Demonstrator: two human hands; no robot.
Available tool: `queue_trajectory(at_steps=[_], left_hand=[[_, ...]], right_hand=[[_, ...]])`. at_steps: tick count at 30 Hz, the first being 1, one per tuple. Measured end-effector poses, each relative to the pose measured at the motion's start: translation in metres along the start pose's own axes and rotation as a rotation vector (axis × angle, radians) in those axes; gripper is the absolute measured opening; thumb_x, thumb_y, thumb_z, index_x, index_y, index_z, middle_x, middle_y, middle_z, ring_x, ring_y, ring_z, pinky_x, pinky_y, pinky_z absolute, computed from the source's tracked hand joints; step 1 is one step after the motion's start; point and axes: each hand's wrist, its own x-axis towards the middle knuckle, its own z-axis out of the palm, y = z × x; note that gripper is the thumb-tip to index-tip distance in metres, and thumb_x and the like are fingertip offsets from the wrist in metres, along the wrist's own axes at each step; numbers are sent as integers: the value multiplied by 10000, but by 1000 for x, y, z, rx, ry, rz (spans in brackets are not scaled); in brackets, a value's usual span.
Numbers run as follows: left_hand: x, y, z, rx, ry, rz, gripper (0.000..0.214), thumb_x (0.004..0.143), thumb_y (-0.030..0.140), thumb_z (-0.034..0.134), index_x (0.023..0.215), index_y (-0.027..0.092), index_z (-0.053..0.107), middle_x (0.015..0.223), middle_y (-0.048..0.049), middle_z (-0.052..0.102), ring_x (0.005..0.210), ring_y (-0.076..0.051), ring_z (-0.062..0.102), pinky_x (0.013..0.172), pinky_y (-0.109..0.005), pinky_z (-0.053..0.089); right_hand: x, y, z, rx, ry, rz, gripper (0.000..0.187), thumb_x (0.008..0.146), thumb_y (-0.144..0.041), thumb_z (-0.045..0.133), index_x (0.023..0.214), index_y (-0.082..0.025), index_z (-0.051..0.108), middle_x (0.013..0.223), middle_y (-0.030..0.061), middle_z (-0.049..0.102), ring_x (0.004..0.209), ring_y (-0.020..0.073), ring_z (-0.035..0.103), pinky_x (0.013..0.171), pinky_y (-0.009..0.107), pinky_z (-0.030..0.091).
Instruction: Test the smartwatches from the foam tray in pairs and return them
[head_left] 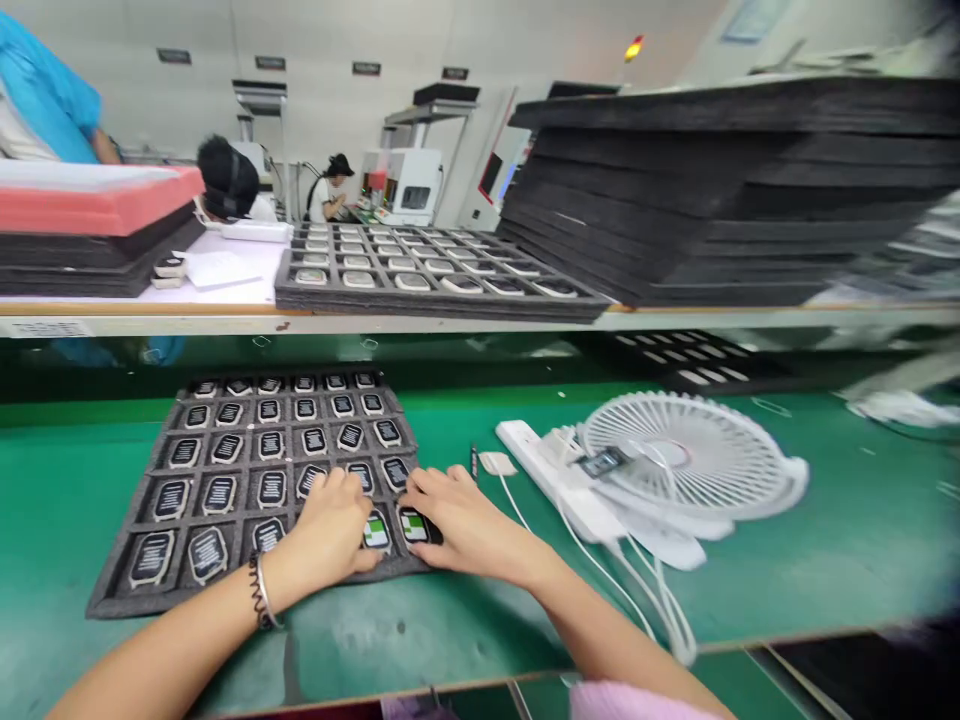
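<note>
A dark foam tray [180,596] lies on the green bench, with square watch cases in its compartments. At its near right corner, my left hand [330,525] curls its fingers and thumb around a smartwatch [376,531] with a lit green and white screen. Beside it, my right hand [461,522] grips the edges of a second smartwatch [413,526], lit the same way, in the corner compartment. The other watches, such as this watch case [152,557], have dark faces with pale lines. My fingers partly cover both lit watches.
Right of the tray are a charging puck [497,463], a white power strip [555,480] with cables, and a white fan [690,450] lying flat. The shelf above holds another filled foam tray [442,300] and a tall stack of black foam trays [645,200]. Co-workers are behind.
</note>
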Motion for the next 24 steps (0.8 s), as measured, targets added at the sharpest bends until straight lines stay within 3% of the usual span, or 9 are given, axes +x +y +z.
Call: queue_trajectory(at_steps=[3,5,8,10,12,15,17,21,24], left_hand=[[-3,-3,-4,-161,14,-4,396,711,345,800,1003,121,655,1108,-142,593,1059,-321,532,937,-449,446],[-10,-11,-13,-382,41,-6,440,653,263,804,1025,148,601,1059,-104,601,958,-260,566,834,-368,478],[-27,-27,-33,-923,99,-67,510,634,160,771,1080,186,524,841,6,606,726,-153,575,651,-265,452],[-38,-39,-45,-1313,171,-75,537,612,126,796,1069,184,520,806,25,610,710,-117,589,661,-235,459],[-46,-52,-55,-1570,285,-62,572,575,124,855,1052,167,541,893,-15,646,778,-111,626,724,-233,488],[-51,-71,-62,-1687,433,-102,652,582,207,917,1124,156,559,932,-50,672,708,-123,664,655,-241,502],[-51,-81,-62,-1675,541,-148,704,608,246,921,1200,160,550,934,-51,677,646,-129,670,605,-245,495],[-52,-92,-56,-1646,741,-261,750,626,152,880,1290,172,531,1037,-61,683,711,-119,682,687,-249,514],[-54,-91,-49,-1706,766,-358,794,613,114,835,1336,190,516,1097,-57,675,736,-102,669,676,-223,499]], right_hand=[[-3,8,3,78,14,-22,316,749,-103,764,1057,-154,714,1090,133,627,1029,362,593,900,522,444],[-4,19,5,221,23,-72,309,737,-107,715,1037,-179,717,1149,138,625,1076,366,592,940,515,458],[2,33,7,624,60,-145,399,797,-231,700,1194,-226,667,1305,142,593,1206,355,571,1025,460,456],[13,31,8,942,36,-191,402,825,-335,732,1205,-239,640,1274,141,605,1130,324,611,947,415,504],[30,20,9,1225,4,-213,413,803,-393,793,1143,-241,617,1179,127,631,944,259,641,798,361,533],[69,-7,8,1487,-55,-167,482,749,-328,846,1115,-249,543,1083,81,647,650,140,571,588,271,474],[98,-25,4,1558,-64,-149,550,707,-265,838,1143,-250,503,1047,56,645,565,109,544,535,247,438],[137,-50,-8,1595,10,-133,656,648,-219,822,1213,-236,489,1041,52,644,624,141,602,539,247,434],[143,-57,-7,1658,79,-120,589,658,-213,793,1182,-221,523,1018,57,660,647,157,617,562,268,450]])
